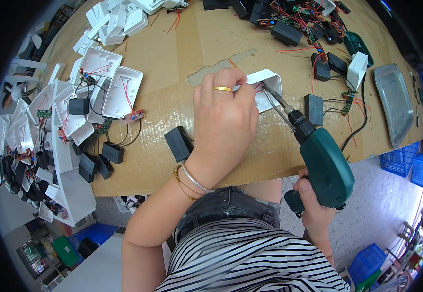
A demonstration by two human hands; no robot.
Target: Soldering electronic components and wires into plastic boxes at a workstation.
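Observation:
My right hand [313,202] grips the handle of a dark green soldering gun [327,165] with a long metal tip and a thin tube beside it. The tip reaches into an open white plastic housing [272,82], where a bit of red wire shows. My left hand [226,109] is closed at the housing's left edge, its fingers curled; they hide what they pinch and part of the housing. Beside my left wrist lies a black rectangular block [178,143] with a lead running under the hand. Another black block [313,109], wired to a small green circuit board [348,104], lies right of the housing.
White housings [123,92] with wires and boards cover the left side, some in a white bin [70,180]. More white shells [119,22] lie far left. Black blocks and red wires [287,34] heap up far right. A grey tray [394,104] sits at the cardboard-covered table's right edge.

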